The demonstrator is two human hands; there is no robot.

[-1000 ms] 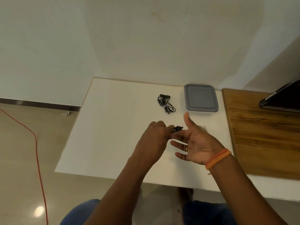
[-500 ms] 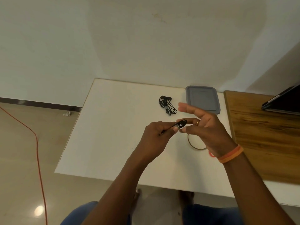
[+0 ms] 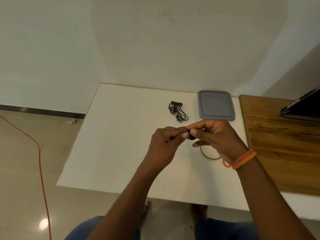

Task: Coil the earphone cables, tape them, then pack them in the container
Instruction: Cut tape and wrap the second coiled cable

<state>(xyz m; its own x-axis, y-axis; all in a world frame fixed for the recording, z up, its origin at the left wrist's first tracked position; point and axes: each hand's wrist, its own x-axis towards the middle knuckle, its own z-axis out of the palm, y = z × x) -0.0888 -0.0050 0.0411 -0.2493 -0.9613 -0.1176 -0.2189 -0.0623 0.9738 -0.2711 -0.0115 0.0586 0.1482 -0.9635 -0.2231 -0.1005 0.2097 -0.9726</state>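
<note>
Above the white table [image 3: 121,144], my left hand [image 3: 166,144] and my right hand [image 3: 214,135] meet, both pinching one small black earphone coil [image 3: 190,135]; most of the coil is hidden by my fingers. A second black earphone bundle [image 3: 177,111], taped at its middle, lies on the table farther back. To its right sits the grey lidded container [image 3: 216,105], closed. Under my right hand a thin brown tape ring [image 3: 206,154] lies flat, partly covered by my wrist.
A wooden desk surface [image 3: 284,144] adjoins the table on the right, with a dark tablet or laptop [image 3: 304,105] at its far edge. An orange cord [image 3: 40,161] runs across the floor at left. My knees show below the table's near edge.
My right hand turned palm down and closed its fingers over the coil; a second ago it was palm up and spread. The left hand kept its pinch and rose slightly.
</note>
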